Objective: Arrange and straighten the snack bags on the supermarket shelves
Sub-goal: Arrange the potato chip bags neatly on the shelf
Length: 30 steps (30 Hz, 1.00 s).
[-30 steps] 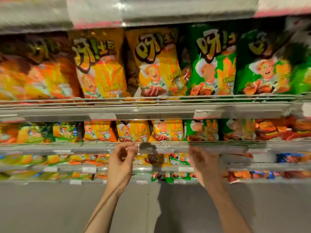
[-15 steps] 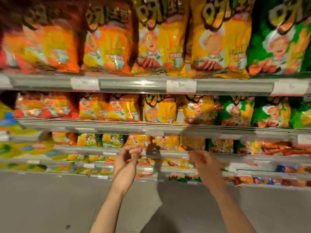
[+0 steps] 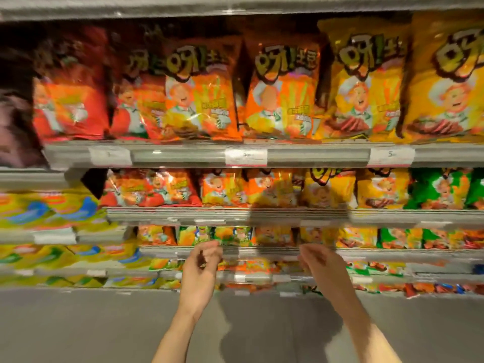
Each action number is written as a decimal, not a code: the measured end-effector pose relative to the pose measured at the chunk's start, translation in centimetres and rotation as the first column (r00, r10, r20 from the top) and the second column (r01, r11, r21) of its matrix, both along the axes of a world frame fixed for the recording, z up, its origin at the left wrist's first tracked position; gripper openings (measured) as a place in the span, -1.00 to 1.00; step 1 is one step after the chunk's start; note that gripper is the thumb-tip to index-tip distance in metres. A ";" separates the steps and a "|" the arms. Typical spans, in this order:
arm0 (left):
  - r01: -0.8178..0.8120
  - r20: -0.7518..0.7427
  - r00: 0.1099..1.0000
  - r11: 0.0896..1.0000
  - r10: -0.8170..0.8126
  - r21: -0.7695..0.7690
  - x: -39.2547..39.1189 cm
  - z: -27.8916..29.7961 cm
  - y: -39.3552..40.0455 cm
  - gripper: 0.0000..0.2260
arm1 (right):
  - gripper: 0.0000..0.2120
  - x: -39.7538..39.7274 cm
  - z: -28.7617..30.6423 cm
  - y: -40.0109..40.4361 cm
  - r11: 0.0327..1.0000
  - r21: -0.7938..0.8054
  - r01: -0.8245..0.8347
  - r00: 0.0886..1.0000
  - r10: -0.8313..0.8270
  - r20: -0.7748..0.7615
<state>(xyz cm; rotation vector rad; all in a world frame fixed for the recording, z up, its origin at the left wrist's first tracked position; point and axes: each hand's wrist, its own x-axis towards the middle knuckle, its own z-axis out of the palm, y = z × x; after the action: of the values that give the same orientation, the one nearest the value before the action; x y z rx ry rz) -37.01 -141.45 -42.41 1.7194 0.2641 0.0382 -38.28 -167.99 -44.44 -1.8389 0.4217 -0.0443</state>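
Snack bags fill several shelves. On the top shelf stand red bags (image 3: 70, 100), orange bags (image 3: 277, 95) and yellow bags (image 3: 361, 95). The shelf below holds smaller orange bags (image 3: 225, 189), yellow bags (image 3: 382, 189) and green bags (image 3: 440, 189). My left hand (image 3: 201, 268) hangs in front of a lower shelf rail (image 3: 262, 251), fingers loosely curled, holding nothing. My right hand (image 3: 322, 265) is beside it, fingers relaxed, also holding nothing. Neither hand touches a bag. The picture is blurred by motion.
Price tags (image 3: 246, 156) sit on the grey rail of the top shelf. A neighbouring shelf unit at the left holds yellow and blue bags (image 3: 47, 208). The grey floor (image 3: 78, 328) lies below the lowest shelf.
The view has swung left along the shelves, so red and orange bags now fill the top row. Both hands stay raised, holding nothing, before the lower rails.
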 end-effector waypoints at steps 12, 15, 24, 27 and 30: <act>-0.140 0.018 0.990 0.990 0.140 0.020 0.6 -0.5 5.2 -0.89 | -0.91 2.9 -1.4 5.8 0.989 0.098 -0.110 0.994 0.111 0.001; -0.145 0.008 0.989 0.989 0.145 0.004 1.1 -1.6 6.2 -0.90 | -0.92 3.5 -1.9 7.2 0.989 0.099 -0.108 0.994 0.109 -0.003; -0.058 -0.043 0.997 0.998 0.058 0.018 5.0 -7.3 10.9 -0.83 | -0.81 5.1 -6.0 12.7 0.998 0.064 -0.026 0.998 0.030 -0.062; -0.036 -0.057 0.998 0.997 0.040 0.073 6.9 -10.6 12.5 -0.85 | -0.86 6.4 -9.0 15.1 0.997 0.078 -0.014 0.996 0.021 -0.088; -0.030 -0.017 0.999 0.989 0.033 0.148 9.1 -14.0 13.3 -0.87 | -0.89 8.3 -11.8 16.4 1.000 0.009 -0.011 0.998 0.011 -0.062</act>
<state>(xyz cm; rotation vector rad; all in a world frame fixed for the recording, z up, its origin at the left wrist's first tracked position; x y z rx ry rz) -27.95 -128.17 -56.37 1.8636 0.3091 0.0651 -29.97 -151.54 -56.23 -1.8376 0.4543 0.0216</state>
